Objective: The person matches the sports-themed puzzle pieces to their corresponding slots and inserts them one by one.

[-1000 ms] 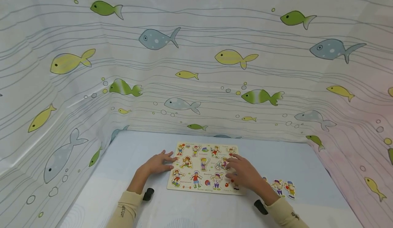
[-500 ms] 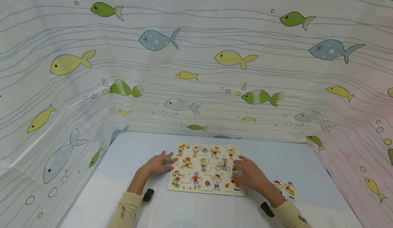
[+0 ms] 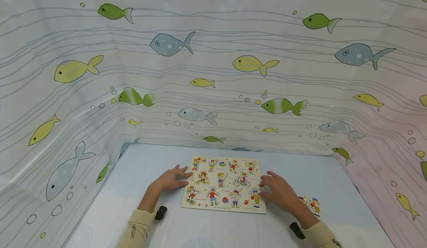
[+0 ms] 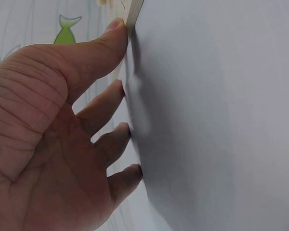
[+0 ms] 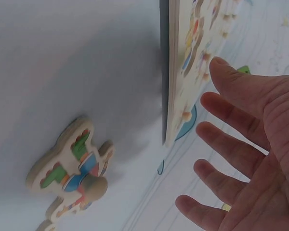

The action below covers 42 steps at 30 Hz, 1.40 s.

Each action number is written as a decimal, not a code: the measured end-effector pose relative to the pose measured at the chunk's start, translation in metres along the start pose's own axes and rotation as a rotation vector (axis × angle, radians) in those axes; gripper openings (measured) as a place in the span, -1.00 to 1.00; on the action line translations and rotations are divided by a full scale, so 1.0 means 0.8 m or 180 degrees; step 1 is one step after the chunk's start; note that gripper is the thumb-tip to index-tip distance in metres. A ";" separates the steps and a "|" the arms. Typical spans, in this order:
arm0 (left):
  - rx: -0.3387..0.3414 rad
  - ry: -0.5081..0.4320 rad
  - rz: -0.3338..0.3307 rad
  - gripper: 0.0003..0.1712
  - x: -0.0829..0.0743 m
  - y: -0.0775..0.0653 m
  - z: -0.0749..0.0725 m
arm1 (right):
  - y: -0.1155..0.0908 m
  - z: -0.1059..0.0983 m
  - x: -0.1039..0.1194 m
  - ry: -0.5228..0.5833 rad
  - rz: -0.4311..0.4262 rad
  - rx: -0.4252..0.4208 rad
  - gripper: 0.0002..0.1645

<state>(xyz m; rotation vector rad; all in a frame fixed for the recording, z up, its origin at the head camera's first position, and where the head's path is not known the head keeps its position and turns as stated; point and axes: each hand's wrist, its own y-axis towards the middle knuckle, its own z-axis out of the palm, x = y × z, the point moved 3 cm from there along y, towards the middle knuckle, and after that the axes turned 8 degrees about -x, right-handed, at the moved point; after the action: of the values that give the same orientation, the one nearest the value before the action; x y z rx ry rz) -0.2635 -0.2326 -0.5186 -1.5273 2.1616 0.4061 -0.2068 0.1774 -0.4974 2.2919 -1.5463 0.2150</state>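
A wooden peg puzzle board point(image 3: 247, 192) lies on the table, its rows filled with figures of children at sports. My left hand point(image 3: 171, 178) rests at the board's left edge, fingers spread. In the left wrist view the left thumb point(image 4: 98, 53) is at the board's edge and the fingertips touch the table surface. My right hand point(image 3: 280, 192) is beside the board's right edge, its fingers loosely extended around nothing. In the right wrist view a loose puzzle piece point(image 5: 82, 166) with green shoes and a round knob lies near the board's corner.
Loose figure pieces point(image 3: 314, 206) lie to the right of the board, partly hidden behind the right forearm. A pale blue cloth point(image 3: 140, 162) covers the table. Fish-printed sheeting point(image 3: 227, 99) encloses the back and both sides. A small black device point(image 3: 297, 231) sits at each wrist.
My right hand has moved right, from over the board to beside its right edge, uncovering the cyclist and lower-right figures. The left hand has stayed put.
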 end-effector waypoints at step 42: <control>0.0046 -0.0024 0.0035 -0.50 -0.001 0.000 -0.002 | -0.043 -0.012 -0.061 -0.0156 0.0118 0.0011 -0.83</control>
<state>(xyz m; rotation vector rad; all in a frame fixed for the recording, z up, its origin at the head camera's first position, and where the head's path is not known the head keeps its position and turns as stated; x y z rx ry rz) -0.2636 -0.2330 -0.5171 -1.5043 2.1637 0.3985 -0.1934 0.2344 -0.5117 2.2887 -1.6146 0.1725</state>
